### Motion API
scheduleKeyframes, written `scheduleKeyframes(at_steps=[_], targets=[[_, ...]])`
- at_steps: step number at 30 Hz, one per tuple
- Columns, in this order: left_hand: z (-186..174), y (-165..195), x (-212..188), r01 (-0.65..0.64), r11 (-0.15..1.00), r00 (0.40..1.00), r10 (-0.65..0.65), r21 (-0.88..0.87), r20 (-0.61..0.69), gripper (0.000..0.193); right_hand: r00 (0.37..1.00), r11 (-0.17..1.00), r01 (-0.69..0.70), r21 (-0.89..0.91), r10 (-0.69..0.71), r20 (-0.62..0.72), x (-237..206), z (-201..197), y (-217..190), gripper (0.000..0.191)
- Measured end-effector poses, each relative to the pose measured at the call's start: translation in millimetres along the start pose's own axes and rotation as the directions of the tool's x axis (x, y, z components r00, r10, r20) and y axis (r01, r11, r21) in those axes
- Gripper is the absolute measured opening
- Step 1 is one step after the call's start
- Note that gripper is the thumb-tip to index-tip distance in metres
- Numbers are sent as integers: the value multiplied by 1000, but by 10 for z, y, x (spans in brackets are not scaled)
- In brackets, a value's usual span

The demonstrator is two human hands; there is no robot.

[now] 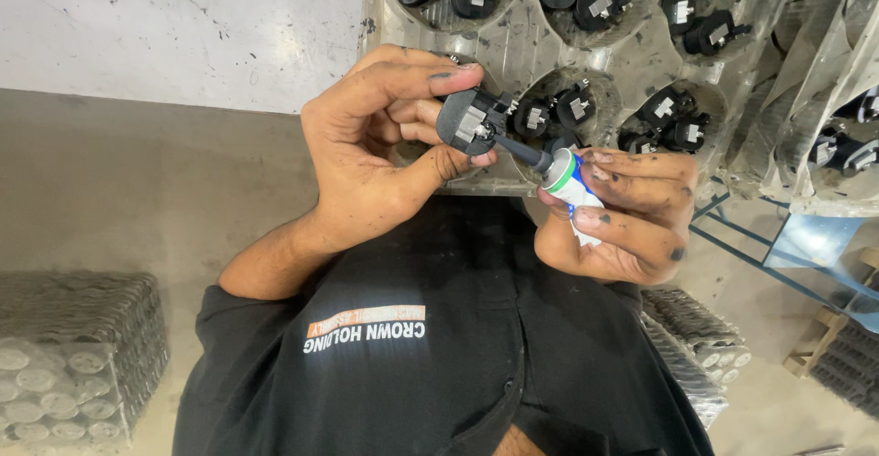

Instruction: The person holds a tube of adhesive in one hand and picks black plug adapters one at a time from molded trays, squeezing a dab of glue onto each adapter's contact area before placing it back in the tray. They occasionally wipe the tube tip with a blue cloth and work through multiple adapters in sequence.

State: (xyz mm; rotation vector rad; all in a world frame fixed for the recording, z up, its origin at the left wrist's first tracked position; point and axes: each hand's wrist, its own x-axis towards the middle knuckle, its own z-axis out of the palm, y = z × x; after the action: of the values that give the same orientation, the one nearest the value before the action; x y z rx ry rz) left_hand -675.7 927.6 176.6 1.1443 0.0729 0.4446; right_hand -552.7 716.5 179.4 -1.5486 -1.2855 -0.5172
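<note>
My left hand (371, 149) pinches a small black plastic part (469, 119) with a metal insert, held up in front of my chest. In my right hand (632, 218) is a small white tube (569, 181) with green and blue bands. The tube's dark nozzle (524, 152) touches the underside of the black part. Both hands are smudged with black grime. Just behind them lies a clear plastic tray (513, 39) whose round pockets hold several similar black parts (558, 108).
More clear trays of black parts (838, 145) lean at the right above a blue metal frame (746, 245). Wrapped stacks of round metal pieces sit at lower left (73, 355) and lower right (700, 346). A white scuffed surface (183, 26) is at top left.
</note>
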Motion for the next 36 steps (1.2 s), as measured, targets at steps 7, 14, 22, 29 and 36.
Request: scheduleKeyframes(at_steps=[7,14,22,29,36], targets=[[15,-108,-45,117,975,993,-116,-188,17,43,989,994,-112,1,112,-99,66,164,-93,44],[48,-192,-73,158,951,987,-156,-264,31,47,879,929,-340,144,368,-303,124,333,-237,39],[35,-169,-111,235,913,971,-206,-333,122,47,913,932,-355,78,363,-184,113,247,-254,41],[14,-237,-119,231,894,972,-191,-384,140,43,911,927,-366,82,375,-171,69,234,-229,40],[-19,-260,-103,230,868,971,-175,-440,161,36,929,936,-348,58,353,-111,76,174,-184,41]])
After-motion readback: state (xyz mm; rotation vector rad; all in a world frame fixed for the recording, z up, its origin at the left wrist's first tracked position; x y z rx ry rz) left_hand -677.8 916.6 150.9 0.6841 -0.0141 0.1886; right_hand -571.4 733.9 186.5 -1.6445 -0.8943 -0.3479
